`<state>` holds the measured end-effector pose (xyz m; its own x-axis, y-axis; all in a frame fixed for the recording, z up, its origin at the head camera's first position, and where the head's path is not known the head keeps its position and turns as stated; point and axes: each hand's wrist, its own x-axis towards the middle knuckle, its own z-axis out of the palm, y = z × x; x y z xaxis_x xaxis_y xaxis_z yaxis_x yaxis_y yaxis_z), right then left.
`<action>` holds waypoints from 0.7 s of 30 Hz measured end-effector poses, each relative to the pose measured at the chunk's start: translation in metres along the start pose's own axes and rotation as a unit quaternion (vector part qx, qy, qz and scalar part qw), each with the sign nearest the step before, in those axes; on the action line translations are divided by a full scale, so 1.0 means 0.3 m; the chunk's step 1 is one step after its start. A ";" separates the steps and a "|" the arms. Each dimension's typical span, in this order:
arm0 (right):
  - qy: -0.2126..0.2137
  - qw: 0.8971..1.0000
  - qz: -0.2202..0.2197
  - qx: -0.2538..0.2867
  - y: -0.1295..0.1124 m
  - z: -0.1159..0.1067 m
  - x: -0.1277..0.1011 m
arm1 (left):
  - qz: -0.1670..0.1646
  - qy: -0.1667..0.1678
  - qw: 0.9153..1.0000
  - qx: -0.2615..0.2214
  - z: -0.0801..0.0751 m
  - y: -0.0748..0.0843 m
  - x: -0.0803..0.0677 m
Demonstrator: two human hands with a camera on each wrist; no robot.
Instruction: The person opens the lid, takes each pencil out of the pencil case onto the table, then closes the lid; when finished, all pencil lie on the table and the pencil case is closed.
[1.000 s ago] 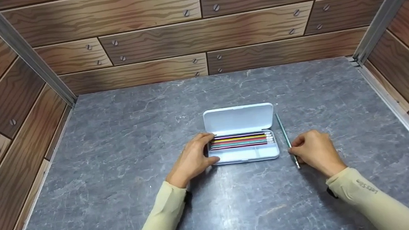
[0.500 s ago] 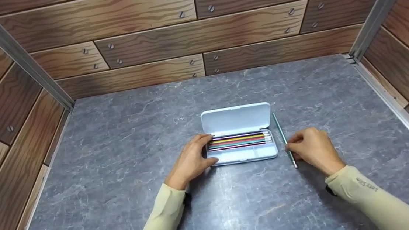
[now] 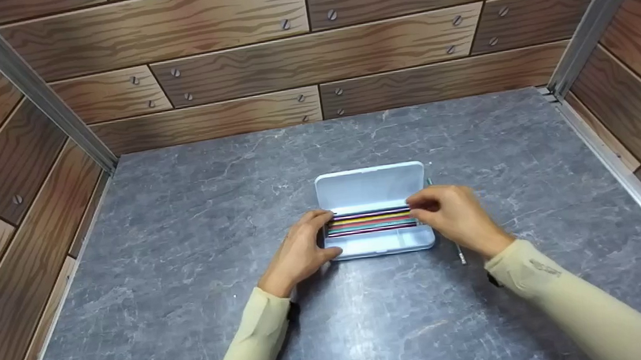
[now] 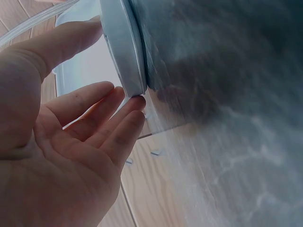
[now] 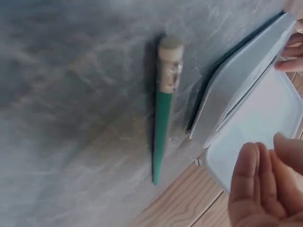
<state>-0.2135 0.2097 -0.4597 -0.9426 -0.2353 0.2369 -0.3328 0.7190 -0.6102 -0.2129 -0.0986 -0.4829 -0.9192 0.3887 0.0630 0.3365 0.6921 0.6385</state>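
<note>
One left hand, spread across the left end of the pencil case, which it holds with thumb at the near corner and fingers at the far one. Handling: the brace looks well placed; light, even pressure should serve, as a hard push could skid the case over the tabletop.

One pencil case, pale blue, round-cornered, open on the tabletop right of centre. Lid raised along the far side; long far compartment, front section with a small divider toward its right.

One row of pencils, lengthwise in the far compartment, side by side: dark purple, yellow, red, green, dark purple. Exact count unclear. Handling: likely to roll, so better nudged sideways than pressed.

One right hand, over the row's right end, thumb and forefinger bent toward the pencil ends. Whether it pinches one cannot be told. Handling: fingertip touch only, one pencil at a time.

One loose pencil, green, on the tabletop just right of the case, partly hidden under the right hand in the head view; silvery ferrule, whitish eraser toward the person. Handling: easily knocked; best given room.
</note>
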 end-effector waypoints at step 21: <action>-0.123 0.959 -0.228 -0.115 0.030 0.072 0.100 | -0.008 -0.005 1.000 0.002 -0.005 -0.005 -0.001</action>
<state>-0.2454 0.1948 -0.4744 -0.6874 -0.6868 0.2362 -0.7241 0.6230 -0.2959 -0.2133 -0.1007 -0.4827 -0.9223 0.3838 0.0452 0.3228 0.7008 0.6361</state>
